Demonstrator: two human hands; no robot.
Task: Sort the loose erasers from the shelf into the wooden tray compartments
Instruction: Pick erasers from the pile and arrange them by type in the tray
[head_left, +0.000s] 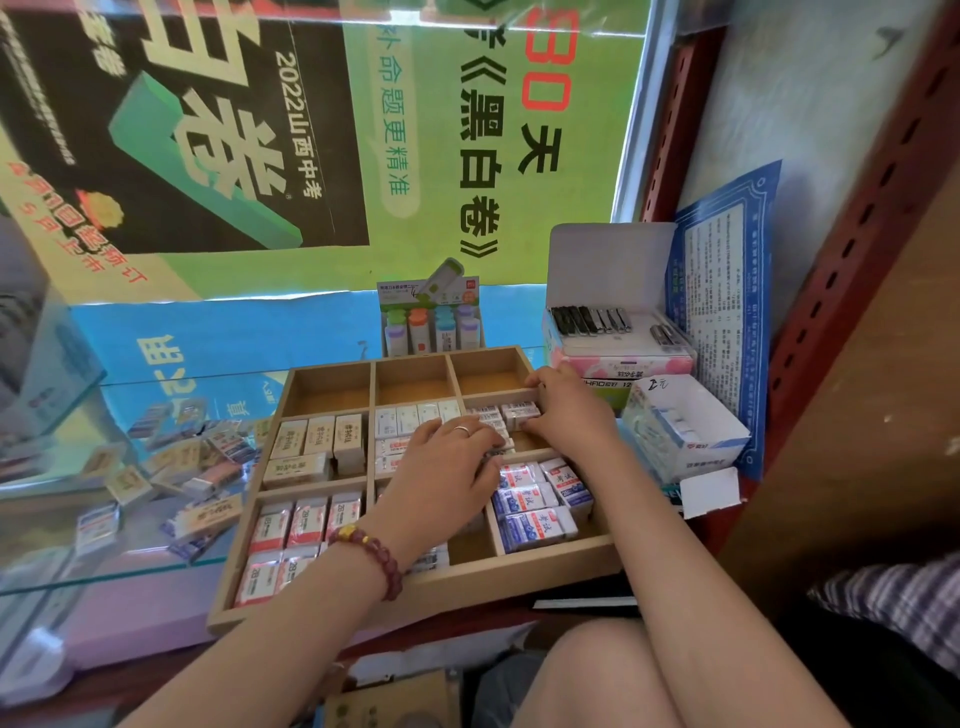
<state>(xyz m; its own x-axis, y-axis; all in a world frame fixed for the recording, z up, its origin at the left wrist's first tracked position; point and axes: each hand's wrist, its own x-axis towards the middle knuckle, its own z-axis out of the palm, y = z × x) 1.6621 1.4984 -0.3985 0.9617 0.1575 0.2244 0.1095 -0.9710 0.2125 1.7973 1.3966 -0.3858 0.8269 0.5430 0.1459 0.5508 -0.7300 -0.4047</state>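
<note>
Erasers (535, 512) sorted by kind in wooden tray (467, 582) compartments. Loose erasers (176, 467) heaped on glass shelf (130, 561), left of tray. Left hand (447, 462) over middle column, fingers (485, 441) extended, pressing on wrapped pieces. Right hand (566, 410) in right column, second compartment from far end, thumb and curled fingers (530, 427) pinching white erasers (519, 410).

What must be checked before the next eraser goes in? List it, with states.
1. Wooden tray has room: back row empty, ok.
2. Glass shelf cleared: loose erasers lie there, not ok.
3. Left hand free: lies over middle erasers, grip cannot tell.
4. Right hand free: fingers at the middle-right compartment, grip cannot tell.
5. Blue-and-white erasers unmixed in their compartment: ok.
</note>
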